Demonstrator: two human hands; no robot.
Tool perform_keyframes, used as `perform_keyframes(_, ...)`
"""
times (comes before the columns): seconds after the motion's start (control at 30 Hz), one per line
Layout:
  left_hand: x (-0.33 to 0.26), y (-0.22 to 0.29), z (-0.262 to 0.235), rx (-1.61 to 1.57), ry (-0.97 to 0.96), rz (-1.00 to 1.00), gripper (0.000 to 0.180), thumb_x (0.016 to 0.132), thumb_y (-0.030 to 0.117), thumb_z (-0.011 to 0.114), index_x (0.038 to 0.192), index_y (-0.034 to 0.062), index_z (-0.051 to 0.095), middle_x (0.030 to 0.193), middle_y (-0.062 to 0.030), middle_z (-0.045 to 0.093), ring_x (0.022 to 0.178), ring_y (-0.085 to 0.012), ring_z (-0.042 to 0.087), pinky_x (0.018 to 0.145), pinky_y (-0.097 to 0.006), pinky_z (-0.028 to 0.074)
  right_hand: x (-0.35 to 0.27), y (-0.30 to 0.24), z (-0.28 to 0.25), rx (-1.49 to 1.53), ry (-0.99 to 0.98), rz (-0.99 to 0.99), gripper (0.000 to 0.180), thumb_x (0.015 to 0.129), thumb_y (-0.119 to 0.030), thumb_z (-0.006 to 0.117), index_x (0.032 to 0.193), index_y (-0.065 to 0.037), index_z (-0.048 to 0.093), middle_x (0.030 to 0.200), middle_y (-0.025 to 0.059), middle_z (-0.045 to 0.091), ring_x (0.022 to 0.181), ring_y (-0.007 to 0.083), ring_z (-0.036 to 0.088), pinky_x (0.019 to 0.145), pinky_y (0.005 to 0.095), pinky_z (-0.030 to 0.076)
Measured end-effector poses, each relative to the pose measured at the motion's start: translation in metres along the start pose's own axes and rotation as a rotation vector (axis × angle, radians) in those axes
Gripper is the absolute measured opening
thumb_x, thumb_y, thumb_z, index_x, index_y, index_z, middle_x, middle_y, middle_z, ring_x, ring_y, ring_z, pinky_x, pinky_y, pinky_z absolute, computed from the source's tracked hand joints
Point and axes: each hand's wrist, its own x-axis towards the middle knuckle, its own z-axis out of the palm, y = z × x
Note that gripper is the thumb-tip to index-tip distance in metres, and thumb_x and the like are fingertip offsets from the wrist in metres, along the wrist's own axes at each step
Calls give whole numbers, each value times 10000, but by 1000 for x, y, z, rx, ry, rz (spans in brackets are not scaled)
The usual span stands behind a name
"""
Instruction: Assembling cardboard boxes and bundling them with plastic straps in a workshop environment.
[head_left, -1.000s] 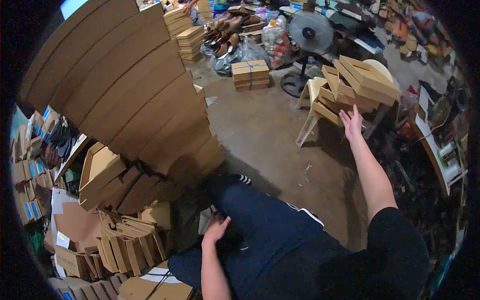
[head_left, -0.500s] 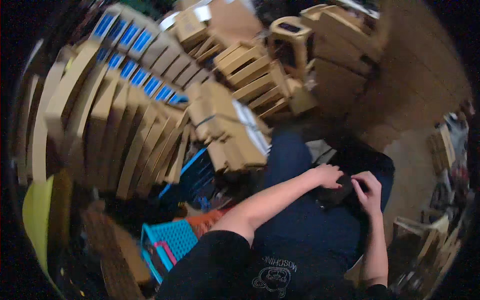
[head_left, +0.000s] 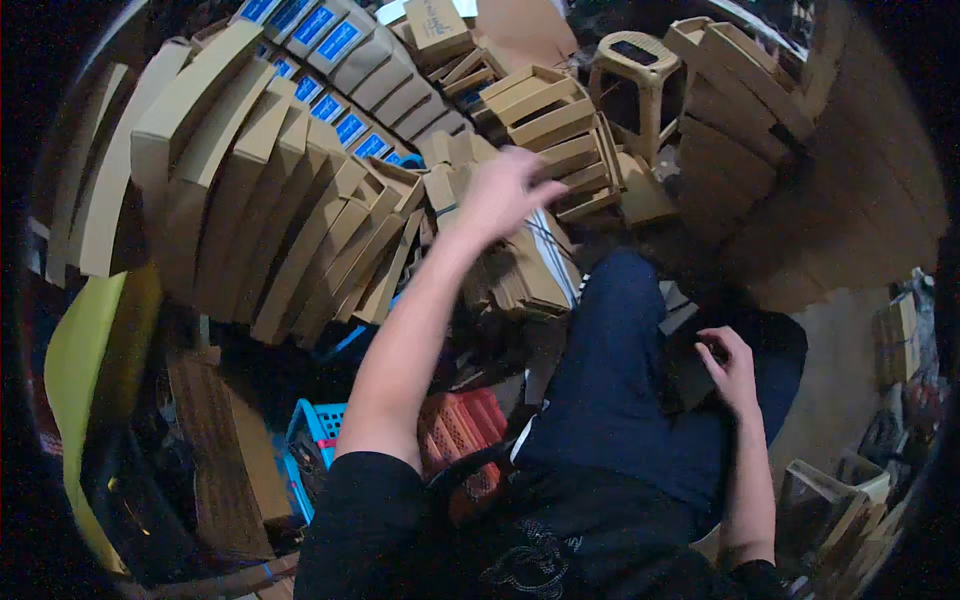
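Note:
My left hand reaches out over a strapped bundle of flat brown cardboard. It is smeared by motion, but its thumb stands away from the fingers and nothing shows in its grasp. My right hand hovers at my lap with loosely bent fingers, a gap between thumb and forefinger. Beside it a dark, flat-looking piece rests on my dark trousers; its kind is too dim to make out. A small grey piece lies just beyond, by my knee.
Open cardboard box trays stand in a long row at the left. Behind them are stacked boxes with blue labels. A beige stool stands at the back. Blue and red plastic baskets sit at my left side.
My left hand has left my lap and swung forward and left over the cardboard bundle. The right hand stays near the dark piece, its fingers slightly more apart. The view has shifted.

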Motion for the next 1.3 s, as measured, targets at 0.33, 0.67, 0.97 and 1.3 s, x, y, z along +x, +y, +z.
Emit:
perform_keyframes(0.33, -46, -87, 68, 260, 90, -541, 909, 946, 526, 642, 1679, 189, 222, 1738, -165, 195, 1598, -454, 97, 1253, -673, 105, 6, 12, -2, 2, -54, -61, 219, 920, -158, 766, 1074, -15, 703, 970, 121, 671, 844, 274, 676, 769, 361, 548)
perform_keyframes(0.67, -46, -95, 65, 303, 56, -515, 961, 922, 439, 661, 1698, 263, 123, 1771, -107, 73, 1591, -471, 125, 1236, -698, 156, 6, 7, -4, 13, -165, 35, 226, 915, -183, 761, 1071, -30, 706, 1011, 145, 692, 954, 347, 695, 835, 410, 563)
perform_keyframes(0.97, -38, -83, 69, 296, 80, -578, 926, 943, 506, 636, 1689, 188, 188, 1759, -136, 117, 1603, -445, 78, 1246, -683, 148, 8, 16, 11, -55, -162, -106, 201, 880, -97, 770, 1038, 1, 696, 924, 143, 653, 849, 306, 672, 750, 373, 541)
perform_keyframes(1.3, -16, -67, 67, 205, 99, -570, 924, 948, 525, 609, 1688, 164, 189, 1753, -157, 135, 1598, -460, 85, 1258, -675, 71, 18, -4, 24, -90, -306, -15, 276, 894, -175, 780, 1064, 27, 698, 1057, 202, 697, 995, 406, 683, 882, 437, 553)
